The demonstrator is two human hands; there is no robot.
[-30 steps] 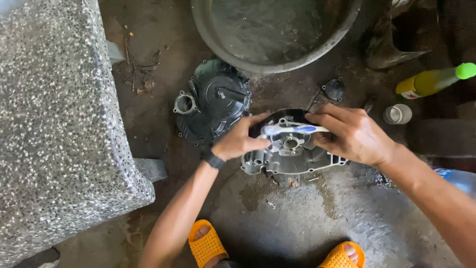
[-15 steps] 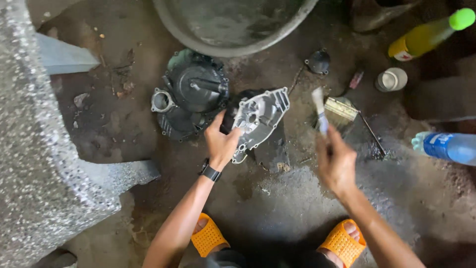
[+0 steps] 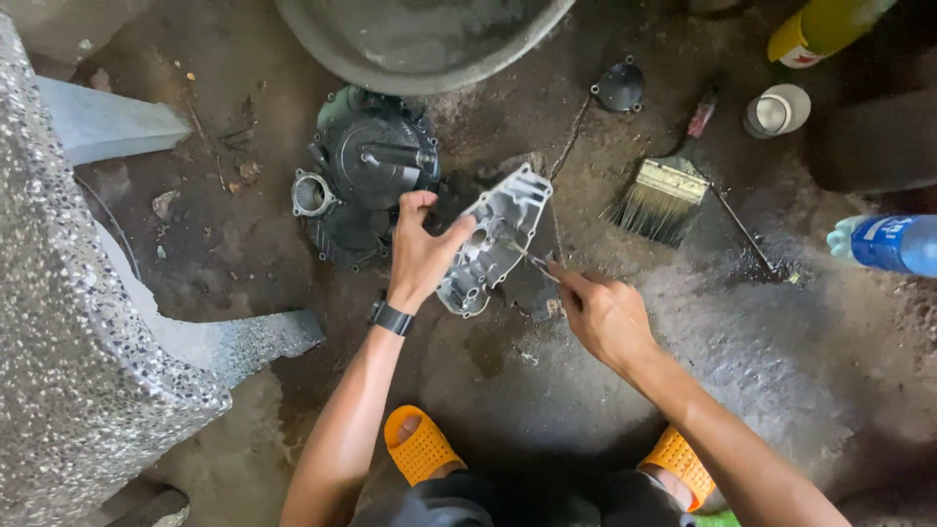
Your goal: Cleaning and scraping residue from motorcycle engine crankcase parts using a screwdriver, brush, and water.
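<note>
Landmark: silver engine cover (image 3: 493, 244), a cast metal plate, tilted up on edge off the dirty concrete floor (image 3: 800, 390), ribbed inner side toward the camera. Left hand (image 3: 420, 256) is closed on its left rim, thumb on the inner face, fingers behind, wristwatch (image 3: 391, 318) below; likely propped this way to expose the inside. Right hand (image 3: 605, 314), just lower right of the cover, pinches a thin metal tool (image 3: 532, 262), fingers closed around it, tip touching the cover's inner face as if scraping or picking.

Just left of the cover: dark engine casing (image 3: 369, 176) flat on the floor. Above it: rim of a big grey basin (image 3: 420, 73). Right of the cover: paintbrush (image 3: 664, 195), bristles toward the cover, within reach. Upper right: small round black cap (image 3: 619, 88), white cylindrical container (image 3: 778, 110) seen end-on, yellow bottle (image 3: 820, 27) with a white-and-red label band. Far right: clear plastic bottle (image 3: 893, 244) lying down, blue label. Far left: speckled stone bench (image 3: 78, 322). Below: orange sandals (image 3: 420, 447).
</note>
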